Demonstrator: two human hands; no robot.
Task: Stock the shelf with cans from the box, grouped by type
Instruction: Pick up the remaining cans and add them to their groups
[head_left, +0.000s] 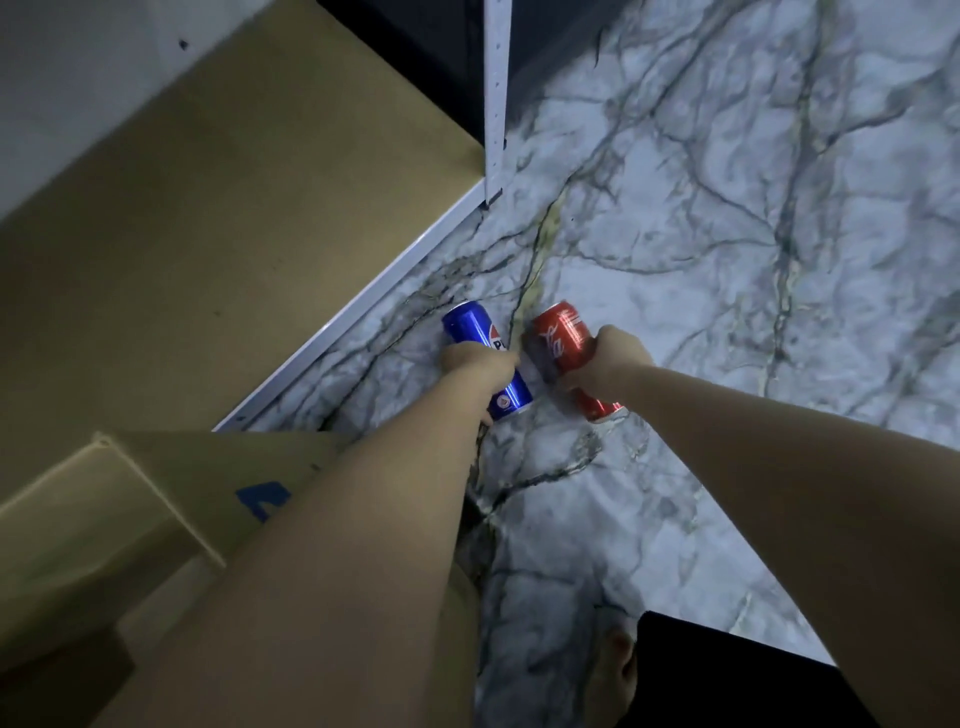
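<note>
The slim blue aluminium drink can (488, 358) is gripped around its middle by the left hand (480, 371), fingers curled round the body. It is held tilted, one end pointing toward the shelf and the other back toward the person. The slim red aluminium drink can (569, 353) is gripped the same way by the right hand (610, 364), tilted at a like angle. The two cans sit just beside each other, apart by a narrow gap, both held in the air above the floor.

The tan board shelf with a white metal front rail (363, 306) lies to the left of the blue can; its rail edge runs diagonally, near the can but not touching it. The board surface (bare in the visible stretch) offers open room behind the rail. A white perforated metal upright post (496, 104) stands at the shelf's far corner, well apart from both hands.

The brown cardboard box with a blue printed mark (156, 499) sits at lower left, beneath the left forearm, its flap raised close to the shelf rail.

The white marble-patterned floor with dark veins (753, 260) extends open to the right. A bare foot (610, 675) and a dark garment (727, 675) show at the bottom edge.
</note>
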